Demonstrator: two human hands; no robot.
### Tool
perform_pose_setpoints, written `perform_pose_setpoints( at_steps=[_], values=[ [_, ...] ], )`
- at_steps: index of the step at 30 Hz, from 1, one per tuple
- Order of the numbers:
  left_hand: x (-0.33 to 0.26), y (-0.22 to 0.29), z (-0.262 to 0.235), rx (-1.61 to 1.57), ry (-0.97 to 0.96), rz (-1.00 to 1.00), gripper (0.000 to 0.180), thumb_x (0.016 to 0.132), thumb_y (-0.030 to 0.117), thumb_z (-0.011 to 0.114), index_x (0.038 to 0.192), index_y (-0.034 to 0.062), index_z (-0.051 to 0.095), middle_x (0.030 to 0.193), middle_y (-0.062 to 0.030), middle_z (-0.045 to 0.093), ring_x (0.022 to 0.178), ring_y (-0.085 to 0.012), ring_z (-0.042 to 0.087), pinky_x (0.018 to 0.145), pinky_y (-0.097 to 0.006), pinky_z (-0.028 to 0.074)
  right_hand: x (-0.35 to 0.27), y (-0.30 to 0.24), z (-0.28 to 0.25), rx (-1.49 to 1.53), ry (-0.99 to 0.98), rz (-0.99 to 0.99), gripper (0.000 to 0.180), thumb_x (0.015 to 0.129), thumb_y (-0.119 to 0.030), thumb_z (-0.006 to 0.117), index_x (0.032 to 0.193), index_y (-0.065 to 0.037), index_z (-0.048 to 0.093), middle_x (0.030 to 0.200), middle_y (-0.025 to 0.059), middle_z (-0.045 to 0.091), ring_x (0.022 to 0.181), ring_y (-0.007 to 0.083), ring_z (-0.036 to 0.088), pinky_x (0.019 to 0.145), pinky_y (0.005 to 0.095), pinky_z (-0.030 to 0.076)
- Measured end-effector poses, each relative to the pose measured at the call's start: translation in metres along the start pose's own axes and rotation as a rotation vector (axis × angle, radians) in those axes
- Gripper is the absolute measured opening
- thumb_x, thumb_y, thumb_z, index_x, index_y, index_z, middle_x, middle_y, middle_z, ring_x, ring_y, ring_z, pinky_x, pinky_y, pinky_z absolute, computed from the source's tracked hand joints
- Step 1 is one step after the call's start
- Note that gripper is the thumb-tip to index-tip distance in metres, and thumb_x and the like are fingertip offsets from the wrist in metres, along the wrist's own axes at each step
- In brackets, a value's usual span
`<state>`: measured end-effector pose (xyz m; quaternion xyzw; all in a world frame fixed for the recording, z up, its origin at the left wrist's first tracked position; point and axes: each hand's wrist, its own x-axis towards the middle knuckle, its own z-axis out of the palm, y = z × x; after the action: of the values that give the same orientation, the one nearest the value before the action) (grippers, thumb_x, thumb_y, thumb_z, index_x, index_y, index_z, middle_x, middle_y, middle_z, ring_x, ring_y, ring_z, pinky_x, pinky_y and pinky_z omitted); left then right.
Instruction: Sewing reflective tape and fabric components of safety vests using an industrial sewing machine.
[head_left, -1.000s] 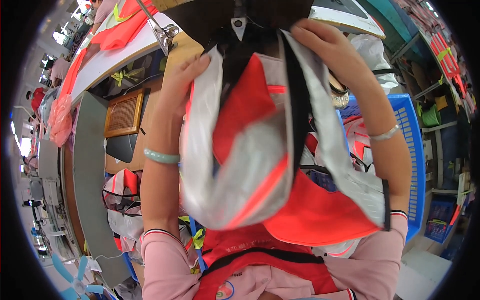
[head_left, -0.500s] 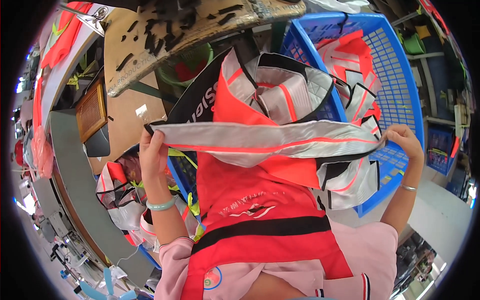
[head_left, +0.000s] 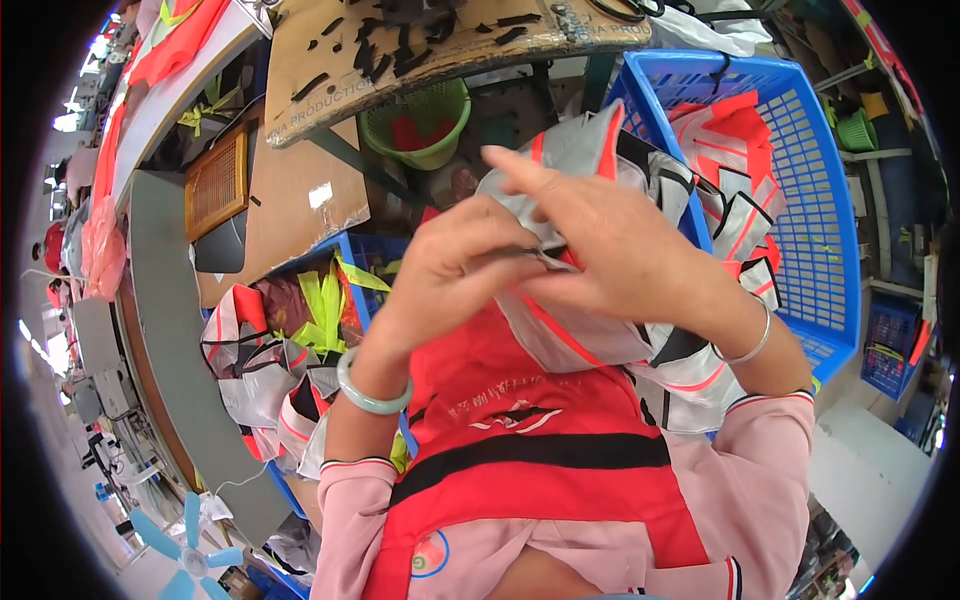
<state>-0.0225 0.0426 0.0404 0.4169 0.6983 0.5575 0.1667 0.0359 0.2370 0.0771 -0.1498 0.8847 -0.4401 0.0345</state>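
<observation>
- Left of the red apron, a heap of silver-and-coral pieces sits beside yellow-green strips, apart from the fingers.
- Next, the left hand: we read thumb and index as pinching a dark cloth edge; the other fingers curl.
- Centre, the silver-and-coral cloth lies beneath both hands, its edge between the left fingertips, its body hanging toward the apron and a flap rising beyond the right knuckles. For good handling, we judge a light pinch close to the edge best, with the layers flat and the thumbs level.
- Then the right hand: index stretched away from thumb; whether the thumb presses cloth, we cannot tell.
- Far right, we log a blue basket containing similar pieces.
</observation>
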Motion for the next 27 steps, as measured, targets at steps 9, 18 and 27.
perform_pose_setpoints(
  at_steps=[9, 18, 27],
  values=[
    [-0.038, -0.045, -0.005, 0.183, -0.211, -0.008, 0.04, 0.066, 0.009, 0.073, 0.106, 0.0082, 0.065, 0.118, -0.0093, 0.059, 0.119, -0.0345, 0.05, 0.099, -0.044, 0.037, -0.075, 0.015, 0.041, -0.123, 0.268, -0.073, 0.028, 0.068, -0.002, 0.065, 0.095, -0.008, 0.069, 0.081, 0.0075, 0.067, 0.073, 0.0249, 0.065, 0.066, 0.0348, 0.049],
    [-0.02, -0.037, -0.005, 0.498, -0.43, 0.218, 0.036, 0.058, 0.004, 0.075, 0.089, 0.0096, 0.06, 0.12, -0.0092, 0.058, 0.119, -0.0328, 0.051, 0.1, -0.047, 0.039, -0.108, 0.003, 0.038, -0.133, 0.365, -0.2, 0.026, 0.067, -0.006, 0.067, 0.092, -0.009, 0.069, 0.078, 0.0042, 0.065, 0.068, 0.0203, 0.064, 0.059, 0.0307, 0.05],
    [0.027, -0.016, 0.053, 0.322, -0.192, 0.266, 0.022, 0.071, 0.009, 0.067, 0.091, 0.0083, 0.061, 0.073, -0.0076, 0.053, 0.067, -0.0269, 0.056, 0.056, -0.039, 0.044, -0.132, -0.02, -0.047, -0.58, 0.501, -0.006, 0.028, 0.066, -0.013, 0.06, 0.091, -0.006, 0.07, 0.07, 0.0053, 0.064, 0.055, 0.0213, 0.056, 0.051, 0.032, 0.041]
  ],
)
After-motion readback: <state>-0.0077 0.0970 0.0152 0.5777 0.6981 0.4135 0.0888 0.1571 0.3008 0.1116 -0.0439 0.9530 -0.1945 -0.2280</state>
